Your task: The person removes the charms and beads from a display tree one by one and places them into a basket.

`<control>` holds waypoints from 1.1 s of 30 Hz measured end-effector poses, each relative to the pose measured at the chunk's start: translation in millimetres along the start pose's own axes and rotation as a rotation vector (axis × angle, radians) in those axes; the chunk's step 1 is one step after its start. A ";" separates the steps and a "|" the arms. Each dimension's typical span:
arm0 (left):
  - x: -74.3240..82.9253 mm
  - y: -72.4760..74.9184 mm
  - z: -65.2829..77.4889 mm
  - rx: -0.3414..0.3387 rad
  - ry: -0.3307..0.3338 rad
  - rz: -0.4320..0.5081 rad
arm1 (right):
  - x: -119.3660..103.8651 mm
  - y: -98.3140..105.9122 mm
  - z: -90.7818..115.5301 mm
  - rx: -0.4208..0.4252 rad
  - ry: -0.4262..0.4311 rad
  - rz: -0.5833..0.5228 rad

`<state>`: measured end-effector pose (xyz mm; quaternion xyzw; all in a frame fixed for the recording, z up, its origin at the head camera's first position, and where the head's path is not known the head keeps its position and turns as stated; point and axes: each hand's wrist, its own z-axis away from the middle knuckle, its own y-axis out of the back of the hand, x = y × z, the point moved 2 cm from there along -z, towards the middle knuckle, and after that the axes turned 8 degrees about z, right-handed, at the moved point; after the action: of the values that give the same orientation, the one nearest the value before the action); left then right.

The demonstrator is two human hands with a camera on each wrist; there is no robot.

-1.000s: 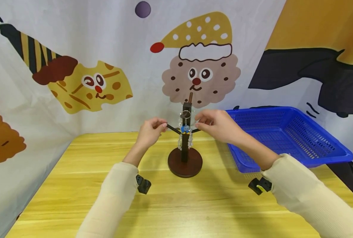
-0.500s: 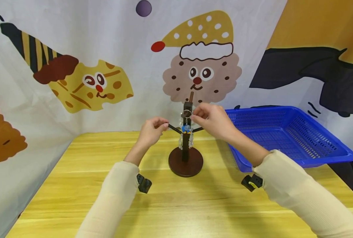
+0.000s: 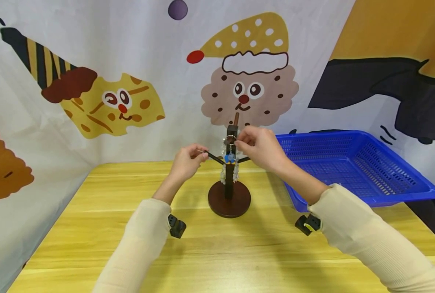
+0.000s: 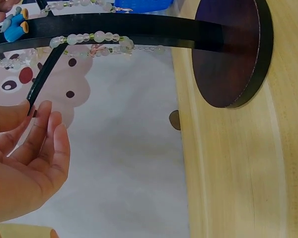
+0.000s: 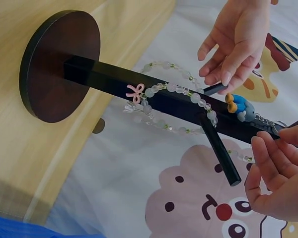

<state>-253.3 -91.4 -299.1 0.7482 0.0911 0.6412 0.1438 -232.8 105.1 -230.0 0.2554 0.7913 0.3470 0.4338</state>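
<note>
A dark wooden jewellery stand (image 3: 230, 179) stands upright on its round base (image 4: 228, 59). My left hand (image 3: 187, 162) pinches the tip of the stand's left peg (image 4: 44, 77) between thumb and forefinger. Near the top of the post, thumb and fingertips of my right hand (image 3: 263, 148) pinch the metal ring of a keychain (image 3: 230, 158). Its blue and grey figure (image 5: 242, 107) with yellow-orange feet dangles against the post. Beaded bracelets (image 5: 171, 88) in pale pink and green hang around the post on the side pegs; a pink bow (image 5: 135, 93) shows on one.
A blue plastic basket (image 3: 349, 171) is at the right, behind my right forearm. The stand is on a yellow wood-grain table (image 3: 217, 252). Close behind the table hangs a cartoon-printed cloth (image 3: 136, 32).
My right hand has moved left to the post, from the right peg's side to the keychain ring. The left hand stays at the left peg's tip.
</note>
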 end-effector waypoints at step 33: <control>-0.7 0.2 1.5 -0.008 -0.006 -0.025 | -23.5 27.1 13.2 -0.046 0.115 -0.144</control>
<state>-251.9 -92.0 -299.9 0.7483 0.0975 0.6376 0.1548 -207.0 109.8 -202.2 0.1675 0.8229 0.3473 0.4172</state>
